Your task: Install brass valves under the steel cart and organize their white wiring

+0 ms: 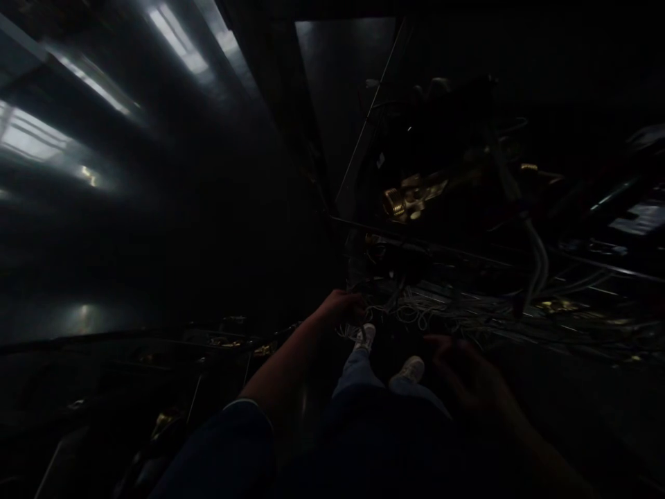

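The scene is very dark. My left hand [340,307] reaches forward and down into a tangle of pale cables [415,312] on a low rack shelf, with its fingers curled among the wires; whether it grips one is unclear. My right hand [462,367] hovers to the right, fingers spread, holding nothing. Between my arms I see my legs in jeans and my two white shoes [408,371] on the floor.
A brass-coloured fitting [402,197] glints on a dark shelf above the cables. Thick grey cables [537,263] hang at the right. A dark reflective panel [129,173] fills the left side, showing ceiling lights. Low dark equipment [208,343] lies at the lower left.
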